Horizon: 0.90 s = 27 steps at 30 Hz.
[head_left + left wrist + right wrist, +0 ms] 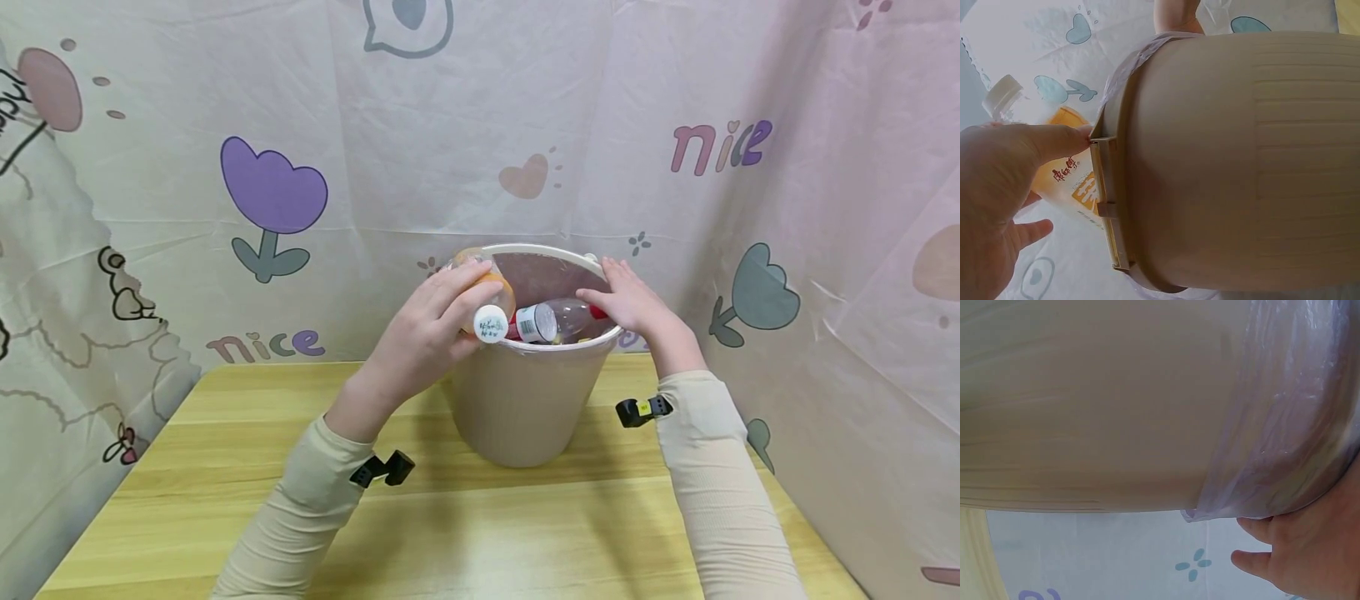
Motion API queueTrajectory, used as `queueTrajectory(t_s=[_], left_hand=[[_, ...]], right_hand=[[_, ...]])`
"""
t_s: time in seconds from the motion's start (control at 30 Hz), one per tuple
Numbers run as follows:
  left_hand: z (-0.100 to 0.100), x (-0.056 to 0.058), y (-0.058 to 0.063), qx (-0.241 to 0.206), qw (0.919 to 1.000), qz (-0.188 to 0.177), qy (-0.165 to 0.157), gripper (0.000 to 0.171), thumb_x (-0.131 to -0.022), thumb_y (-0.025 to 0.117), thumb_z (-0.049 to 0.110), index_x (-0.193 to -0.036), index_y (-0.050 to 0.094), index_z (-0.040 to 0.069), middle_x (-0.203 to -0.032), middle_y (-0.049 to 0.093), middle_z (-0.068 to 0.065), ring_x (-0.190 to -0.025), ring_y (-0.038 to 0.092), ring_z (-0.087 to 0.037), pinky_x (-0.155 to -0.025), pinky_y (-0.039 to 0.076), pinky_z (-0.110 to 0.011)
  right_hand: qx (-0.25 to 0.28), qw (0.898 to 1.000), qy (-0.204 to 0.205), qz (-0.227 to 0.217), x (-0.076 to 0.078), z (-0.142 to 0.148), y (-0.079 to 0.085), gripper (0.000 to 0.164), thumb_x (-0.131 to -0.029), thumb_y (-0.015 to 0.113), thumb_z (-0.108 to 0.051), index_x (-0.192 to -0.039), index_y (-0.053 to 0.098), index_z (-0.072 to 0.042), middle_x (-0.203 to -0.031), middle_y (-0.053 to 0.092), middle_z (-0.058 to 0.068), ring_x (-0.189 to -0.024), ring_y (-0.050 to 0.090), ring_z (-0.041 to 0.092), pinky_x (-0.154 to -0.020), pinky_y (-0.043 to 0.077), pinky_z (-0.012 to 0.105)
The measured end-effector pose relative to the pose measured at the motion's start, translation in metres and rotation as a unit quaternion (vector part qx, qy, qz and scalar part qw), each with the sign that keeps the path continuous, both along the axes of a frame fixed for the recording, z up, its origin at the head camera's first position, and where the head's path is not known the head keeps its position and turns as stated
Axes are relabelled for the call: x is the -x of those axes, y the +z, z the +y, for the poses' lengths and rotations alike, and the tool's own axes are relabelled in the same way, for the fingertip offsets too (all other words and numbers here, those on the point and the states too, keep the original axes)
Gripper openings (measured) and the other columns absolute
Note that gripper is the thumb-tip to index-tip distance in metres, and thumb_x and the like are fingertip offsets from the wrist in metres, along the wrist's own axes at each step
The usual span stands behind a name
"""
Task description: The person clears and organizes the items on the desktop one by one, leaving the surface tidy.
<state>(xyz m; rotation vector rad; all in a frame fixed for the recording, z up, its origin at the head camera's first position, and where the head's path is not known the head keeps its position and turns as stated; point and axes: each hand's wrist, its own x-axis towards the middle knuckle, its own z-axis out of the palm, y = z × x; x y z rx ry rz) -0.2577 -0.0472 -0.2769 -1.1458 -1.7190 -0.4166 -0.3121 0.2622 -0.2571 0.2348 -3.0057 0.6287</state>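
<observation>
A beige trash bin (525,408) stands upright on the table, its rim lined with a clear plastic bag (1285,412). At the rim's left side my left hand (427,329) holds a drink bottle (1072,178) with a white cap (491,324) and an orange label. The cap points toward me in the head view; part of the bottle is hidden by the fingers. My right hand (637,304) grips the right side of the rim, thumb inside and fingers outside. Inside the bin lie a bottle with a white label (536,323) and a clear bottle (570,318).
The light wooden table (247,467) extends around the bin. A printed cloth backdrop (405,167) hangs behind and along both sides. A small black camera (399,468) sits on the left sleeve and another camera (637,412) on the right.
</observation>
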Motion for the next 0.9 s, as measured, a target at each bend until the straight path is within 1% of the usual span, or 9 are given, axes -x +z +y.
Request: queueTrajectory(t_s=[0.07, 0.13, 0.3, 0.37, 0.47, 0.7, 0.83, 0.9], left_hand=[[0.0004, 0.0002, -0.0003, -0.001, 1.0000, -0.009, 0.003, 0.063, -0.072, 0.084, 0.007, -0.128, 0.056, 0.007, -0.134, 0.058, -0.015, -0.127, 0.055, -0.030, -0.109, 0.043, -0.044], [0.0004, 0.0001, -0.0003, 0.000, 0.9998, -0.018, 0.009, 0.062, -0.073, 0.083, 0.008, -0.129, 0.055, 0.007, -0.135, 0.058, -0.015, -0.127, 0.055, -0.030, -0.111, 0.042, -0.042], [-0.0020, -0.0017, -0.0015, 0.003, 0.9990, -0.038, 0.024, 0.063, -0.077, 0.082, 0.015, -0.132, 0.053, 0.008, -0.136, 0.057, -0.013, -0.126, 0.056, -0.030, -0.110, 0.042, -0.045], [-0.0030, -0.0025, -0.0024, 0.004, 0.9986, -0.046, 0.025, 0.065, -0.077, 0.082, 0.018, -0.134, 0.052, 0.009, -0.137, 0.056, -0.013, -0.125, 0.056, -0.030, -0.108, 0.043, -0.047], [-0.0033, -0.0030, -0.0036, 0.007, 0.9982, -0.055, 0.022, 0.065, -0.079, 0.081, 0.021, -0.135, 0.051, 0.009, -0.138, 0.055, -0.012, -0.124, 0.056, -0.030, -0.108, 0.043, -0.046], [-0.0014, -0.0031, -0.0079, 0.002, 0.9983, -0.053, 0.023, 0.058, -0.082, 0.076, 0.018, -0.134, 0.052, 0.008, -0.137, 0.056, -0.014, -0.121, 0.057, -0.031, -0.107, 0.043, -0.042], [-0.0006, -0.0035, -0.0086, -0.001, 0.9984, -0.049, 0.027, 0.056, -0.083, 0.074, 0.020, -0.134, 0.052, 0.009, -0.137, 0.056, -0.014, -0.120, 0.057, -0.031, -0.106, 0.043, -0.043], [-0.0005, -0.0035, -0.0089, -0.002, 0.9984, -0.048, 0.028, 0.058, -0.084, 0.075, 0.023, -0.134, 0.052, 0.009, -0.137, 0.056, -0.014, -0.120, 0.057, -0.031, -0.106, 0.043, -0.044]], right_hand=[[0.001, 1.000, 0.001, 0.000, -0.0001, 0.0000, 0.0004, 0.081, -0.098, 0.043, -0.049, -0.156, 0.009, -0.002, -0.163, 0.005, 0.021, -0.152, -0.004, 0.038, -0.121, 0.004, 0.059], [0.001, 1.000, 0.001, 0.000, -0.0003, -0.0001, 0.0007, 0.081, -0.098, 0.043, -0.049, -0.156, 0.009, -0.002, -0.163, 0.005, 0.021, -0.152, -0.003, 0.039, -0.121, 0.004, 0.059], [0.003, 1.000, 0.001, 0.002, -0.0007, -0.0003, 0.0002, 0.081, -0.098, 0.043, -0.049, -0.156, 0.009, -0.002, -0.163, 0.005, 0.021, -0.152, -0.003, 0.039, -0.121, 0.004, 0.059], [0.006, 1.000, 0.001, 0.002, -0.0008, -0.0001, -0.0003, 0.081, -0.098, 0.043, -0.049, -0.156, 0.009, -0.002, -0.163, 0.006, 0.021, -0.152, -0.003, 0.038, -0.121, 0.004, 0.059], [0.011, 1.000, 0.001, 0.003, -0.0007, 0.0002, -0.0013, 0.081, -0.098, 0.044, -0.048, -0.156, 0.009, -0.003, -0.163, 0.006, 0.020, -0.152, -0.003, 0.038, -0.120, 0.003, 0.059], [0.014, 1.000, 0.001, 0.007, 0.0007, 0.0003, -0.0034, 0.080, -0.098, 0.044, -0.047, -0.156, 0.010, -0.003, -0.163, 0.007, 0.021, -0.152, -0.002, 0.039, -0.121, 0.004, 0.059], [0.018, 1.000, 0.002, 0.006, 0.0007, 0.0002, -0.0028, 0.080, -0.098, 0.044, -0.047, -0.156, 0.009, -0.003, -0.163, 0.007, 0.021, -0.152, -0.003, 0.039, -0.121, 0.003, 0.059], [0.024, 1.000, 0.002, 0.004, 0.0001, -0.0002, -0.0019, 0.080, -0.098, 0.044, -0.047, -0.156, 0.009, -0.003, -0.163, 0.006, 0.021, -0.152, -0.004, 0.039, -0.120, 0.003, 0.059]])
